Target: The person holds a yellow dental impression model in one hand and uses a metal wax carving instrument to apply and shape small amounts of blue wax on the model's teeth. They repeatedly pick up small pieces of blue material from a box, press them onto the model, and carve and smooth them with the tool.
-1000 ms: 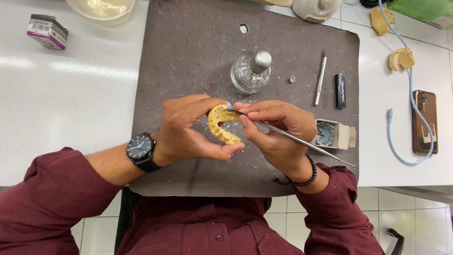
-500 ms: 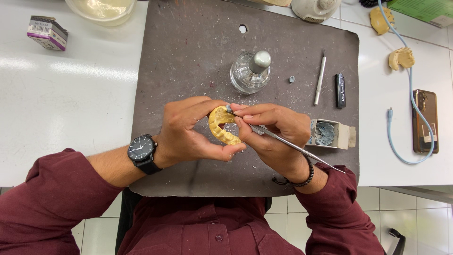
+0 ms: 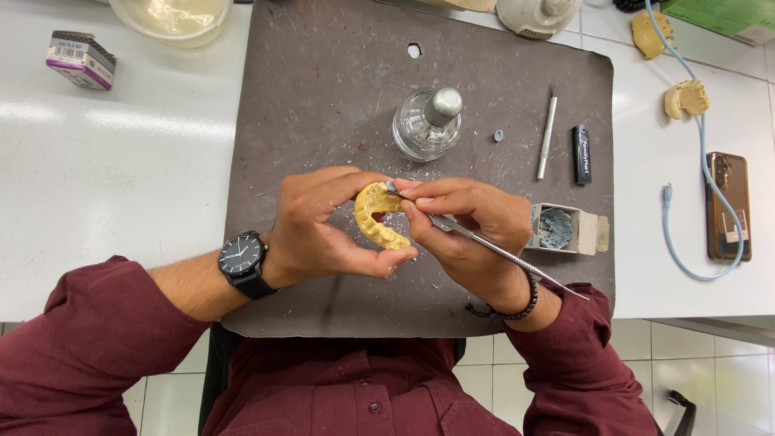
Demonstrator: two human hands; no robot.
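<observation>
My left hand (image 3: 323,222) grips a yellow horseshoe-shaped dental cast (image 3: 376,216) over a dark grey work mat (image 3: 323,97). My right hand (image 3: 468,230) pinches a thin metal carving tool (image 3: 492,246) like a pen, its tip resting on the upper end of the cast. The tool's handle runs down to the right past my wrist. A black watch sits on my left wrist and a bead bracelet on my right.
On the mat stand a glass burner with a metal cap (image 3: 428,123), a slim metal rod (image 3: 547,137), a black lighter (image 3: 581,153) and a small open box (image 3: 565,228). A phone with a blue cable (image 3: 726,206), other casts (image 3: 686,97), a bowl (image 3: 173,18) and a small carton (image 3: 79,58) lie around it.
The hands stay together over the mat. The tool tip has shifted slightly along the cast's upper edge; nothing else has moved.
</observation>
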